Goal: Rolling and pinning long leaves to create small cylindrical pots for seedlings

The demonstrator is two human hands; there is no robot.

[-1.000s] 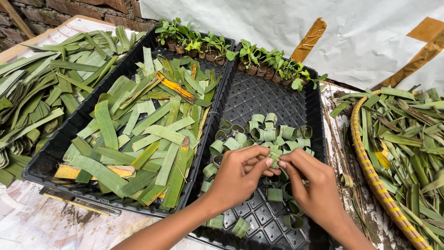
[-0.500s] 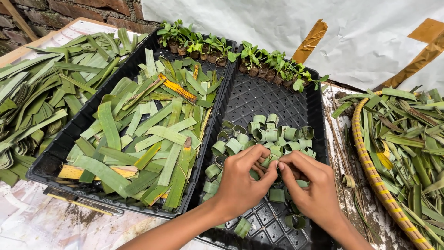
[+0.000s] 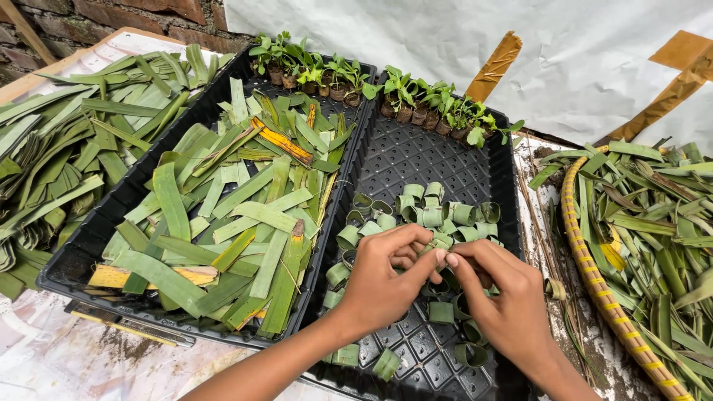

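**Two hands meet over a tray of rolled leaf rings**

Both hands work together above the right-hand black seedling tray [image 3: 416,160]. The left hand [image 3: 382,278] and the right hand [image 3: 505,304] face each other, fingertips touching in the middle. Between those fingertips sits a small green leaf strip [image 3: 433,251], pinched from both sides; the fingers of each hand are drawn in narrow around it, thumbs tucked under (how far the strip is curled cannot be told, since the fingers cover most of it).

Just beyond the fingers, further up the tray, lies a cluster of finished leaf rings [image 3: 427,212], small green loops standing close together in the tray's cells. More rings lie scattered below and beside the hands, some under the wrists and one near the tray's front edge.

Well beyond the fingers, along the far rim of both trays, runs a row of small potted seedlings [image 3: 371,85] with bright green leaves.

To the left of the fingers, the second black tray [image 3: 74,260] is piled with flat cut leaf strips [image 3: 238,200], mostly green, a few yellowed. Further left, a loose heap of long leaves [image 3: 59,141] rests on the counter [image 3: 67,356].

To the right of the fingers, a woven basket [image 3: 594,282] with a yellow rim holds more long leaves
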